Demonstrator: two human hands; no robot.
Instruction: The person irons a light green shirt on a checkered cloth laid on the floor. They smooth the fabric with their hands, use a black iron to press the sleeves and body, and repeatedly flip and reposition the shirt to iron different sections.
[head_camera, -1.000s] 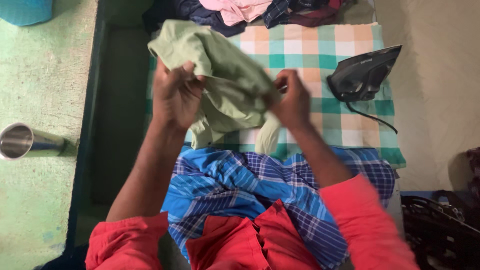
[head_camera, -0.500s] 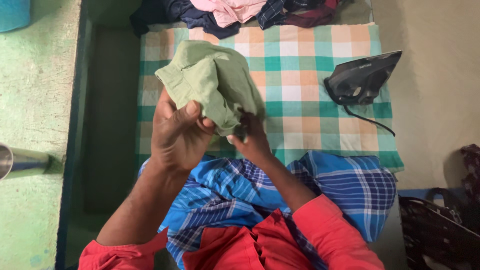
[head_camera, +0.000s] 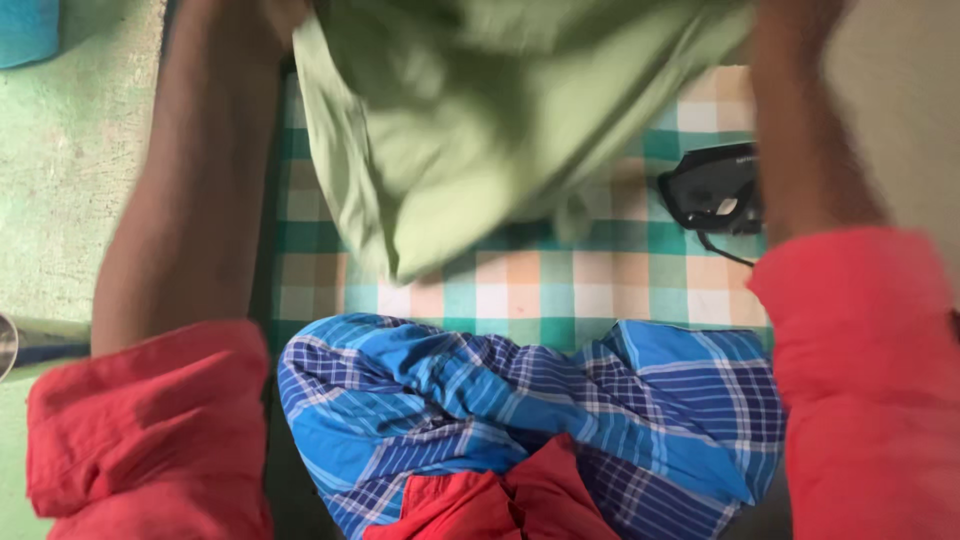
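Note:
A light green garment (head_camera: 480, 130) hangs spread wide across the top of the head view, blurred by motion. My left hand (head_camera: 278, 14) grips its upper left corner at the frame's top edge. My right hand (head_camera: 800, 16) grips the upper right corner; both hands are mostly cut off by the edge. My forearms rise on either side, with rolled red sleeves near the camera. Under the garment lies a green, orange and white checked cloth (head_camera: 520, 295).
A black clothes iron (head_camera: 715, 190) with its cord stands on the checked cloth at the right, partly behind my right forearm. A blue checked wrap (head_camera: 520, 400) covers my lap. A green floor (head_camera: 70, 170) lies to the left, with a steel cup (head_camera: 8, 345) at the edge.
Both hands have swept up and apart, so the bunched green garment is now spread wide and lifted. My arms now hide the clothes pile at the back.

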